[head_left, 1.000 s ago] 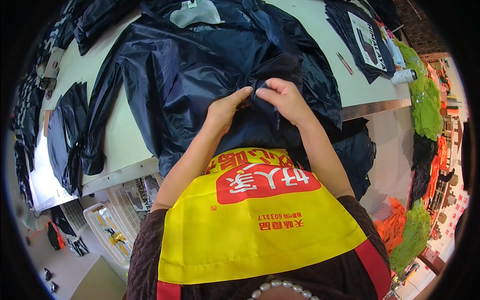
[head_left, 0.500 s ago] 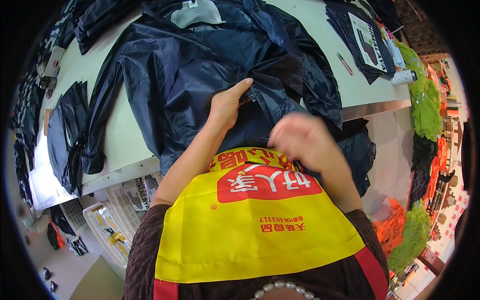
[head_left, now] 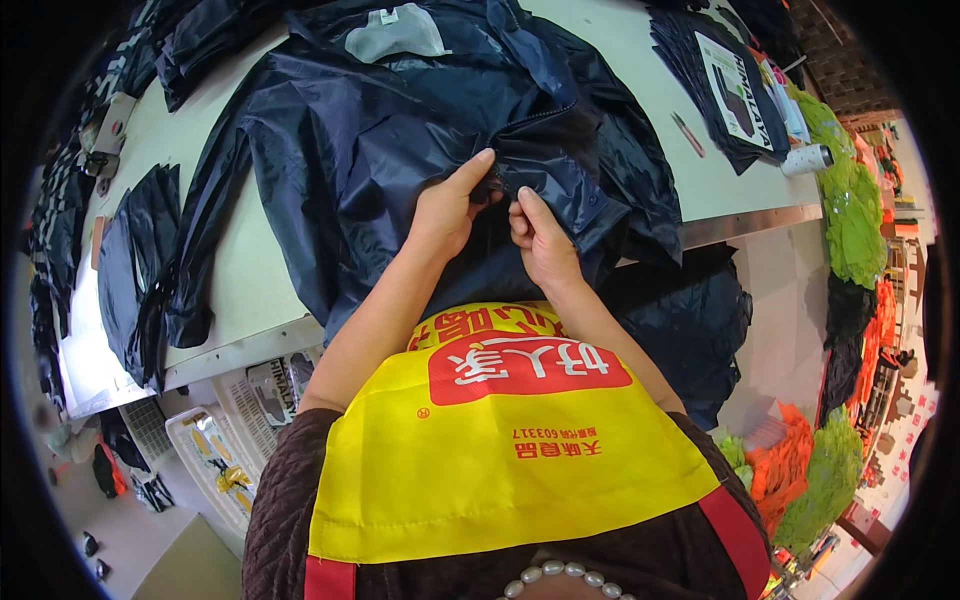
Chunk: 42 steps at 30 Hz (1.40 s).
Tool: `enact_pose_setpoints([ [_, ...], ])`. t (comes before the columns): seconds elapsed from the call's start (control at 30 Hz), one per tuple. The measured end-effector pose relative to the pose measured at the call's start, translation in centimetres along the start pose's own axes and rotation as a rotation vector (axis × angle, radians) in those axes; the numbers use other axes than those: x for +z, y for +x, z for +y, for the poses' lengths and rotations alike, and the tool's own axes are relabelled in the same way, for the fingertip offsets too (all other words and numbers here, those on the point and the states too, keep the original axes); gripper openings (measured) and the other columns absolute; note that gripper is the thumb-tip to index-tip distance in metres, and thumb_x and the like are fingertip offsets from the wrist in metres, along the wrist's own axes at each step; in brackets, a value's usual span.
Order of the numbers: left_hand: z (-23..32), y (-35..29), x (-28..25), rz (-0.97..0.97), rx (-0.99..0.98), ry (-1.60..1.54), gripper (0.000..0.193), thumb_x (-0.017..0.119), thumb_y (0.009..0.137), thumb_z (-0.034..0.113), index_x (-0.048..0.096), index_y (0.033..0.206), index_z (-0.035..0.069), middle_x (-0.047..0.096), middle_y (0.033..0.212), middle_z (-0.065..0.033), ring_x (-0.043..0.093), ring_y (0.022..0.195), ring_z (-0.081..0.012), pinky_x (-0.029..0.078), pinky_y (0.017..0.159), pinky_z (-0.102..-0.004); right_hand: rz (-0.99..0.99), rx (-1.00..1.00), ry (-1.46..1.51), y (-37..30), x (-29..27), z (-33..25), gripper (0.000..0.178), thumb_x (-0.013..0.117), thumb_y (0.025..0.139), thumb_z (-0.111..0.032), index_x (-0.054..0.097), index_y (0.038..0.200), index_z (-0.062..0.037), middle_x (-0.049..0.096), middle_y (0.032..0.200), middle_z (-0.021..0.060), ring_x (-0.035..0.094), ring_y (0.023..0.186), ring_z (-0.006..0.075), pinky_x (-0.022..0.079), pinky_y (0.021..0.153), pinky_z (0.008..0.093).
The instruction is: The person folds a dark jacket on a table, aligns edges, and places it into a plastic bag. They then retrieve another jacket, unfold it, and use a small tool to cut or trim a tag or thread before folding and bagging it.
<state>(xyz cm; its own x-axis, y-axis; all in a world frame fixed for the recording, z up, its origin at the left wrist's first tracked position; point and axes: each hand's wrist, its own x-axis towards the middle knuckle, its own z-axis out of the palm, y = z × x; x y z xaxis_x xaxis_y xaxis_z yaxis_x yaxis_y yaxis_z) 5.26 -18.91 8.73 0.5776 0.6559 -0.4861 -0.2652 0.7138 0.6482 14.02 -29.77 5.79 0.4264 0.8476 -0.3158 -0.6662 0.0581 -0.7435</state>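
A shiny navy jacket (head_left: 340,150) with a zipper is spread over the table in front of me, its pale neck lining at the far side. My left hand (head_left: 447,212) grips the jacket's front edge near the zipper, thumb on top and fingertips partly under the fabric. Close beside it, my right hand (head_left: 545,240) is closed in a pinch at the same edge, thumb uppermost. What exactly lies between the right fingertips is too small to make out, though they meet at the jacket's edge by the zipper end.
Dark folded pieces (head_left: 140,270) lie on the pale table (head_left: 235,275) at left. At right are a slim pointed tool (head_left: 688,135), a stack of dark packaged garments (head_left: 715,90) and a white thread spool (head_left: 807,159). Dark fabric (head_left: 690,330) hangs below the table edge; green fabric (head_left: 848,200) is beyond.
My right hand has come up and forward from near the apron to the jacket's edge and closed there. The left hand keeps its hold, shifting slightly.
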Motion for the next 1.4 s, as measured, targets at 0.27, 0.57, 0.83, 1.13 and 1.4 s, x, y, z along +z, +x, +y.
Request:
enact_pose_setpoints([
  [0.27,-0.3,-1.2,-1.9,-0.151,-0.009,-0.108,0.016,0.068,0.083,0.014,0.064,0.087,0.000,0.064,0.082,-0.0086,0.059,0.075,-0.0168,0.047,0.072,-0.0301,0.016,0.106,0.253,0.5,0.9,1.1,0.020,0.059,0.091,-0.028,0.060,0.086,-0.0084,0.057,0.079,0.0007,0.048,0.068,0.0076,0.037,0.058,0.0195],
  [0.57,-1.1,-1.2,-2.6,-0.089,0.012,0.210,0.019,0.073,0.075,0.011,0.063,0.072,-0.005,0.063,0.068,-0.0090,0.061,0.061,-0.0153,0.046,0.058,-0.0255,-0.097,0.208,0.240,0.9,0.8,0.7,0.020,0.060,0.090,-0.030,0.061,0.086,-0.0102,0.054,0.076,-0.0015,0.047,0.070,0.0087,0.038,0.060,0.0208],
  [0.83,-1.1,-1.6,-3.6,-0.145,-0.173,-0.111,0.017,0.064,0.079,0.023,0.061,0.081,0.006,0.064,0.080,-0.0075,0.054,0.069,-0.0170,0.042,0.068,-0.0326,-0.215,0.409,-0.012,1.3,-2.4,-2.1,0.016,0.063,0.087,-0.019,0.066,0.095,-0.0049,0.065,0.087,0.0028,0.059,0.071,0.0080,0.050,0.064,0.0183],
  [1.13,-1.0,-0.3,-2.6,0.178,-0.291,-0.168,0.016,0.054,0.087,0.008,0.055,0.095,-0.005,0.057,0.079,-0.0123,0.049,0.063,-0.0174,0.044,0.057,-0.0268,0.154,-0.312,0.408,1.8,-4.3,-8.8,0.011,0.062,0.087,-0.012,0.059,0.085,-0.0020,0.056,0.078,0.0035,0.050,0.066,0.0095,0.043,0.060,0.0215],
  [1.4,-2.8,0.1,-4.5,0.229,-0.258,-0.200,0.024,0.051,0.086,0.023,0.052,0.087,0.000,0.052,0.070,-0.0087,0.044,0.054,-0.0148,0.031,0.044,-0.0251,0.103,0.234,0.198,1.4,-1.7,0.0,0.010,0.069,0.082,-0.012,0.064,0.089,-0.0057,0.060,0.076,-0.0001,0.054,0.071,0.0085,0.042,0.060,0.0205],
])
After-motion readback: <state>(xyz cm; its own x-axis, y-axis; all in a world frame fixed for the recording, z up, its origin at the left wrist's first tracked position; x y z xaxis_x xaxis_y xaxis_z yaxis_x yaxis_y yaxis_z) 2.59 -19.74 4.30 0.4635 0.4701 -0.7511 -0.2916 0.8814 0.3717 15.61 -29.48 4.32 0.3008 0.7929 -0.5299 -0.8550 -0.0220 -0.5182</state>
